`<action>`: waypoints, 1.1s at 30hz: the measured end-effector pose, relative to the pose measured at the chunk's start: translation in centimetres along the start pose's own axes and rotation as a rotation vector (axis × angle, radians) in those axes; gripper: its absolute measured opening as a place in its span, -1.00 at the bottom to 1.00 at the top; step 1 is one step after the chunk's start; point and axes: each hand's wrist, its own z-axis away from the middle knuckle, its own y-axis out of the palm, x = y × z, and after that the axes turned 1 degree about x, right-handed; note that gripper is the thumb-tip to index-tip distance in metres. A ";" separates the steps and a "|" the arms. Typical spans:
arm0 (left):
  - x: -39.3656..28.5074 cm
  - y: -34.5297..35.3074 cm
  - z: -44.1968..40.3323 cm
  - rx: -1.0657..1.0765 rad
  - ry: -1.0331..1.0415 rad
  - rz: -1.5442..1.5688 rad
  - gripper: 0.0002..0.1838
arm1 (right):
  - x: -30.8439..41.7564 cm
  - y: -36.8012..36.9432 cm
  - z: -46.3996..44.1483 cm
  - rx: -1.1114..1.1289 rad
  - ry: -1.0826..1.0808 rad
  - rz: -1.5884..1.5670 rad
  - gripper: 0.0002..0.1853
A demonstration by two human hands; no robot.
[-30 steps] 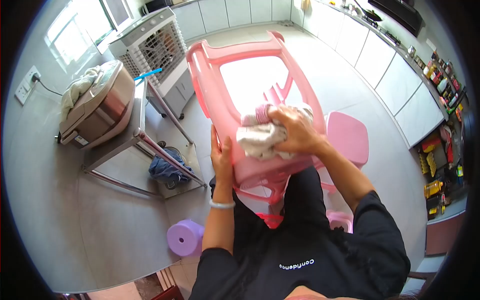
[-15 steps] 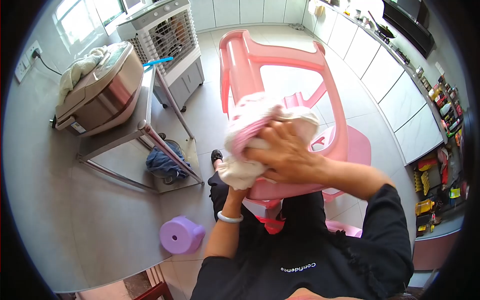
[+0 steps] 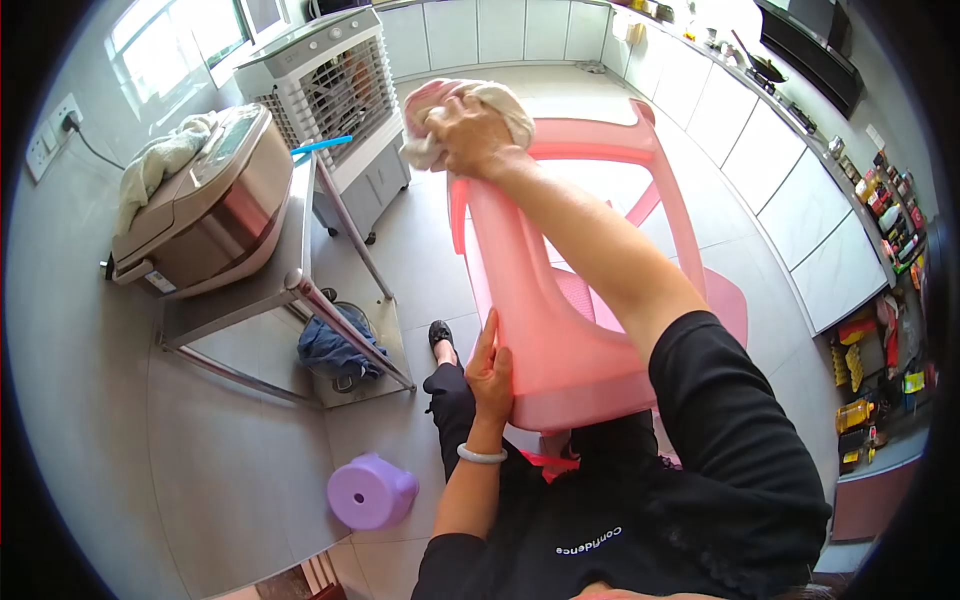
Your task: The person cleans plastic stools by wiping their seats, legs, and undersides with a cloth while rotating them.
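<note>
A pink plastic chair (image 3: 560, 345) stands tilted in front of my body, a broad panel toward me and its legs and frame beyond. My left hand (image 3: 490, 378), with a pale bracelet at the wrist, grips the chair's near left edge, thumb on the panel. In my right hand (image 3: 472, 132) is a bunched white and pink cloth (image 3: 508, 105), pressed on the far left end of the chair. My right forearm reaches across above the chair, hiding part of its frame. The cloth covers that end of the chair.
To the left, a metal stand (image 3: 235, 300) carries a brown rice cooker (image 3: 215, 195) with a towel on it. Behind is an air cooler (image 3: 345, 90). A purple stool (image 3: 372, 492) stands on the floor. White cabinets (image 3: 765, 150) and shelved bottles (image 3: 855, 415) line the right.
My right hand has carried the cloth away from me to the chair's far left end. My left hand has left the cloth and now holds the chair's near edge.
</note>
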 end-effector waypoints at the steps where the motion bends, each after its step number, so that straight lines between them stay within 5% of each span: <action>1: 0.1 0.0 0.1 -0.010 -0.014 0.040 -0.45 | 0.0 0.0 0.2 -0.018 -0.069 -0.012 -0.55; 10: 1.5 0.0 0.4 0.020 -0.094 0.032 -0.41 | -7.7 -3.4 6.4 -0.449 -0.171 -0.095 -0.67; 17: 1.5 -0.4 0.4 0.034 -0.085 0.129 -0.44 | -23.3 -2.4 14.2 -0.487 0.148 -0.017 -0.52; 20: 1.2 1.1 -0.3 0.067 -0.077 0.099 -0.42 | -24.7 -6.8 15.1 -0.166 0.605 0.013 -0.46; 22: 1.3 1.2 -1.1 0.068 -0.105 0.141 -0.46 | -27.0 -5.8 15.4 -0.208 0.665 -0.253 -0.47; 27: 1.2 1.5 -1.3 0.056 -0.089 0.141 -0.47 | -26.4 -3.1 19.8 -0.309 0.656 -0.506 -0.51; 33: 1.6 1.6 -1.3 0.030 -0.094 0.134 -0.49 | -19.9 -6.2 31.4 -0.361 0.401 -0.595 -0.46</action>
